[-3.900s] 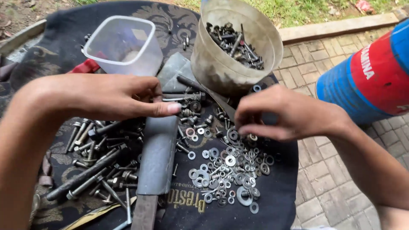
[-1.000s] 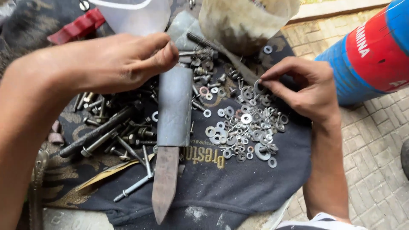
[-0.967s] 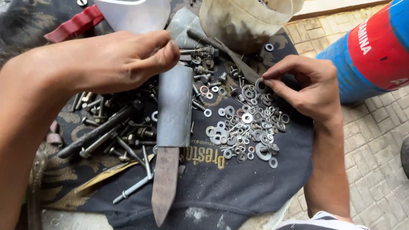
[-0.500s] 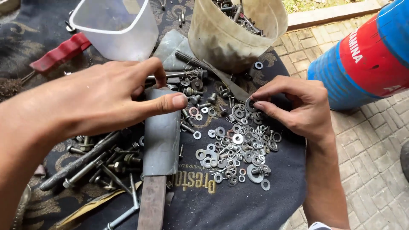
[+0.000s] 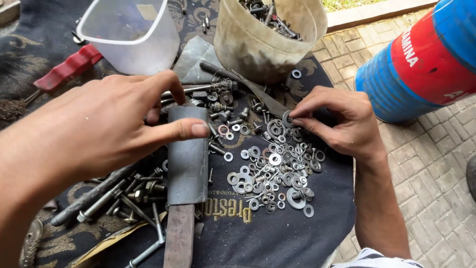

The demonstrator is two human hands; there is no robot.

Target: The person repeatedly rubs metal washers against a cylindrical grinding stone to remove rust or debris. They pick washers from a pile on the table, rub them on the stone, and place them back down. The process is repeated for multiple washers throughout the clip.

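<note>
**Sorting washers on the dark cloth**

From my seat, the left hand (image 5: 114, 129) hovers open over the bolts (image 5: 114, 193), fingers spread, its forefinger stretched across the top of a grey metal sheath (image 5: 187, 159); that grip holds nothing that I can see. The bolts are dull grey, some rusty, long and short mixed, too tangled for me to count. The sheath sits on a brown wooden handle (image 5: 178, 238), lies lengthwise toward me and splits the bolts from the washers.

To its right lies the washer pile (image 5: 275, 173): flat rings, silvery to rust-brown, many sizes, several dozen, overlapping, with a few nuts among them. A dark metal blade (image 5: 258, 92) lies slanted across the top of the pile.

The right hand (image 5: 342, 121) rests at the upper right edge of the pile, thumb and forefinger pinched narrow on one grey washer (image 5: 287, 119), held on edge just above the others.

Everything lies on a black cloth (image 5: 258, 243) spread over the worktop. Behind stand two containers: one clear plastic tub (image 5: 129, 34), at the left, and one grimy beige bucket (image 5: 267, 39) with hardware inside. One red handle (image 5: 67, 69) lies at far left. One blue and red cylinder (image 5: 426, 59) lies on the paving (image 5: 431, 164) at right.
</note>
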